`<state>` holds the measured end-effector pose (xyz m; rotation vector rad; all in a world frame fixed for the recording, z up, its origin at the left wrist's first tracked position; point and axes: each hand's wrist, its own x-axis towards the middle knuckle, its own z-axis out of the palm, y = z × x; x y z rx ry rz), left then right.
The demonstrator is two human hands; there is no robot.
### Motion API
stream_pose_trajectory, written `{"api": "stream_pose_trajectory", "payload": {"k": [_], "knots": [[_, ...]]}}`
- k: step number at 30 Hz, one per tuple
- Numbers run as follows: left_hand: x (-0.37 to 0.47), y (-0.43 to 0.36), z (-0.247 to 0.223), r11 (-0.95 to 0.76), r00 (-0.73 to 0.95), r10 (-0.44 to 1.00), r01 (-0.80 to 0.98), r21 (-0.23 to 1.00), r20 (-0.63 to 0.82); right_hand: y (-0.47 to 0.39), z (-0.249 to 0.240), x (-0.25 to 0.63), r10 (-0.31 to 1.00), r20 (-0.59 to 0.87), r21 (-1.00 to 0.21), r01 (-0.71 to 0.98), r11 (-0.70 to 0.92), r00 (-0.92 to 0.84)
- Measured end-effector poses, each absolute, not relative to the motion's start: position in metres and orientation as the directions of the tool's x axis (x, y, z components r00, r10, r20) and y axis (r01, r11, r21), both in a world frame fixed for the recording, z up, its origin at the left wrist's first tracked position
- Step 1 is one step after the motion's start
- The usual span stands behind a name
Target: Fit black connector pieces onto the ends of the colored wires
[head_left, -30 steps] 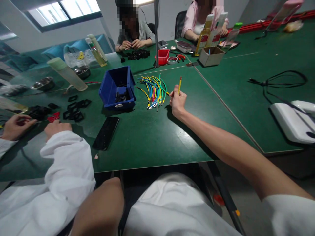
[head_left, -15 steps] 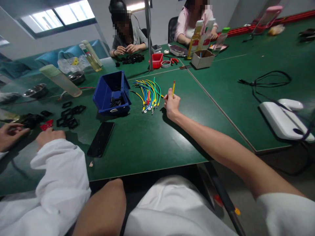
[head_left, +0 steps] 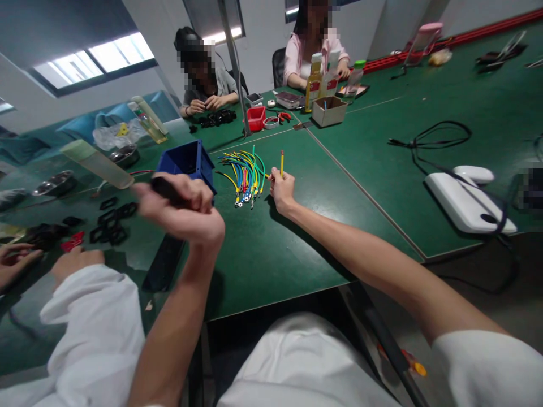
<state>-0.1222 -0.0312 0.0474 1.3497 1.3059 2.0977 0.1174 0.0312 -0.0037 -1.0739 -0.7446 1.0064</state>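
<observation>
My right hand [head_left: 281,189] is closed round a yellow wire [head_left: 282,163] whose reddish bare end points up. Just left of it on the green table lies a bunch of terminal-tipped wires [head_left: 248,175] in yellow, blue, green and red. My left hand [head_left: 180,206], smeared by motion, is raised in front of a blue bin [head_left: 203,158] and hides part of it. A black piece [head_left: 167,191] shows between the thumb and curled fingers; its exact kind is too blurred to tell. Below the left wrist lies a dark phone [head_left: 163,263], partly covered.
At the left, a neighbour's white-sleeved hand [head_left: 78,265] rests beside black frames [head_left: 112,220] and a red piece [head_left: 73,241]. Two people sit across the table. Bottles [head_left: 314,85] and a small box [head_left: 328,111] stand there. A white device [head_left: 466,200] with a black cable lies right.
My left hand has come up into view with a black piece, in front of the bin. My right hand keeps hold of the yellow wire. The view has shifted slightly.
</observation>
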Motion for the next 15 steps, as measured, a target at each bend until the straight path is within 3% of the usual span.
{"api": "stream_pose_trajectory", "payload": {"k": [2,4,6,9,15], "knots": [[-0.062,-0.018,0.029,-0.422,-0.401,0.702,0.430,0.798,0.588,0.032,-0.005,0.117,0.924,0.028,-0.947,-0.284,0.147,0.382],[-0.030,-0.012,0.012,-0.347,-0.254,0.737,0.653,0.673,0.627,0.032,-0.007,0.116,0.920,0.039,-0.945,-0.285,0.160,0.389],[-0.022,-0.010,0.001,-0.335,-0.147,0.755,0.751,0.569,0.639,0.033,-0.008,0.115,0.918,0.052,-0.945,-0.278,0.173,0.392],[-0.028,-0.009,-0.004,-0.357,-0.071,0.775,0.770,0.528,0.628,0.033,-0.010,0.114,0.913,0.084,-0.950,-0.245,0.195,0.400],[-0.029,-0.001,-0.004,-0.333,-0.060,0.826,0.750,0.571,0.560,0.027,-0.011,0.126,0.893,0.193,-0.959,-0.116,0.260,0.406]]}}
